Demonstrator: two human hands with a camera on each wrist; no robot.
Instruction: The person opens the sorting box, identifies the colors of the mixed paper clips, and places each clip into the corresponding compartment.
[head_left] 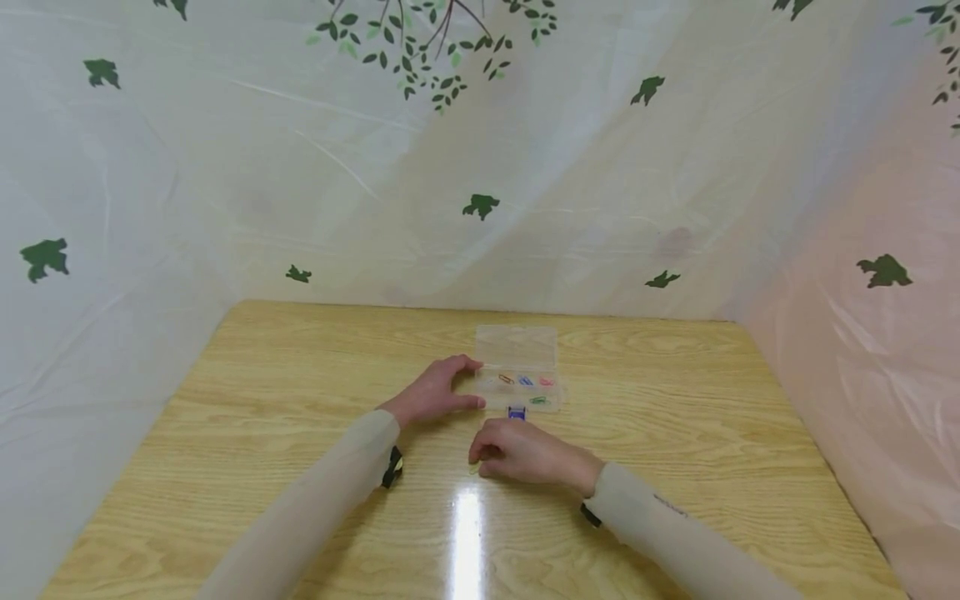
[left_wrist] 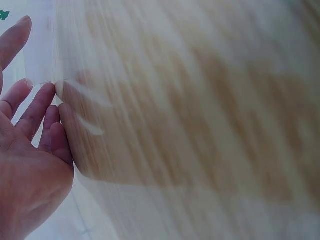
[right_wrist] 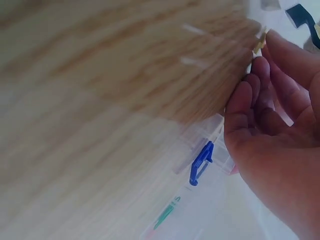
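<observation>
On the wooden table lies a clear plastic compartment box (head_left: 495, 400) with its lid (head_left: 516, 346) raised at the back and a blue latch (head_left: 517, 412) at the front. Inside are an orange paper clip (head_left: 506, 379), blue paper clips (head_left: 525, 381), pink paper clips (head_left: 546, 381) and green paper clips (head_left: 538, 401) in separate compartments. My left hand (head_left: 435, 392) rests at the box's left end, thumb and forefinger spread at its corners. In front of the box, my right hand (head_left: 525, 452) pinches a yellow paper clip (right_wrist: 260, 41) between thumb and fingertips, low over the table.
A wooden table (head_left: 300, 350) reaches back to a pale curtain (head_left: 390, 217) printed with green leaves. Further curtain hangs along both sides. A bright light reflection (head_left: 467, 542) shows on the tabletop near the front.
</observation>
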